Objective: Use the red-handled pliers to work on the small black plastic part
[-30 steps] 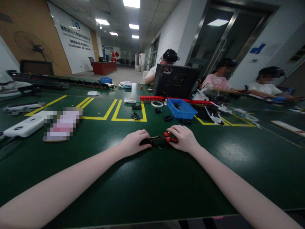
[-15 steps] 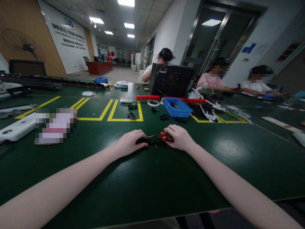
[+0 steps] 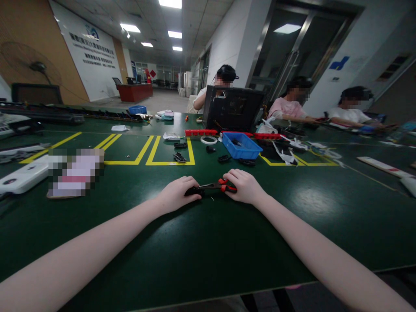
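My right hand (image 3: 241,186) is closed round the red-and-black handles of a pair of pliers (image 3: 212,186). The pliers' long metal jaws point left and touch a small black part (image 3: 193,190). That part sits in my left hand (image 3: 178,193), whose fingers are wrapped over it, so most of its shape is hidden. Whether the jaws grip the part or only rest against it, I cannot tell. Just below the jaws, a thin pale sliver (image 3: 212,199) lies on the green table (image 3: 208,242).
Beyond my hands stand a blue bin (image 3: 242,149) and several loose black parts (image 3: 180,157) by yellow tape lines. A white power bank-like case (image 3: 26,175) and a blurred-out phone-shaped object (image 3: 77,173) lie left. A black box-like panel (image 3: 232,108) stands behind; several people sit at the far side.
Both hands, the pliers and the black part stay in nearly the same place. The view has shifted very slightly.
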`<state>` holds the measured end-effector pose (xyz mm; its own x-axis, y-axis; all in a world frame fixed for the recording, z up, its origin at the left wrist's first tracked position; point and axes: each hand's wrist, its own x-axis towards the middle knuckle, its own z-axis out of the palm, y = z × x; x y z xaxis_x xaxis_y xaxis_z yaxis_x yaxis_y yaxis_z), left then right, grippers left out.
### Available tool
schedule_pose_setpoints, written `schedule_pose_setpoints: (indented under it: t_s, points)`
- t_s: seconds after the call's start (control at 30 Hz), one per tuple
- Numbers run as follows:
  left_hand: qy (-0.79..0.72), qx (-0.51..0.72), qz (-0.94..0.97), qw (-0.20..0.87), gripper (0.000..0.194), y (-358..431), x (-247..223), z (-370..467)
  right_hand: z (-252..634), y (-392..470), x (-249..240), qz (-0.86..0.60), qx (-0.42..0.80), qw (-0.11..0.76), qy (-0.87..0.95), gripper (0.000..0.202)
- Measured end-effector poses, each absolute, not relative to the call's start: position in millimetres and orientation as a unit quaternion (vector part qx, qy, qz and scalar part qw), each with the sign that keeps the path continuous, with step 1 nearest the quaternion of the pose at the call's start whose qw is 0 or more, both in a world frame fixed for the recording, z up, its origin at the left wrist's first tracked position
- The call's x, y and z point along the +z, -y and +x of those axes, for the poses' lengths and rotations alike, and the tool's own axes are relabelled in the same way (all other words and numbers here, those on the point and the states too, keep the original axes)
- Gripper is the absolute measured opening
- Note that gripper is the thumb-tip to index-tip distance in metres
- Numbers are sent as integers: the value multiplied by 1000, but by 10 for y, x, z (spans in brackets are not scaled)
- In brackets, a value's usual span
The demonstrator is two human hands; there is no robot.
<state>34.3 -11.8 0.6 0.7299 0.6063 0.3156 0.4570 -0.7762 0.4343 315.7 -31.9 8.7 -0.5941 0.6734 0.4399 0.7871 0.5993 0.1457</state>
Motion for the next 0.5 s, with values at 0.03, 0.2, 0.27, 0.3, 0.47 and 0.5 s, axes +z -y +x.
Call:
schedule_pose_setpoints:
  t_s: [0.03, 0.2, 0.27, 0.3, 0.47, 0.5]
  points:
    - [-289, 226, 916, 165, 16, 118, 4, 343, 3160, 314, 84, -414, -162, 173, 879, 26]
    - [-282, 229, 917, 165, 24, 117, -9, 338, 3162, 305, 91, -411, -136, 167, 886, 26]
    - [-278, 230, 919, 161, 25, 119, -13, 335, 3157, 306, 104, -413, -126, 158, 888, 26]
    - [-275, 231, 919, 159, 25, 121, -15, 334, 3155, 307, 111, -414, -123, 154, 889, 25]
    - [-278, 228, 920, 155, 23, 137, -2, 334, 3150, 312, 121, -418, -122, 148, 888, 25]
    - [-281, 226, 920, 154, 22, 142, 6, 335, 3150, 312, 117, -418, -125, 150, 887, 25]
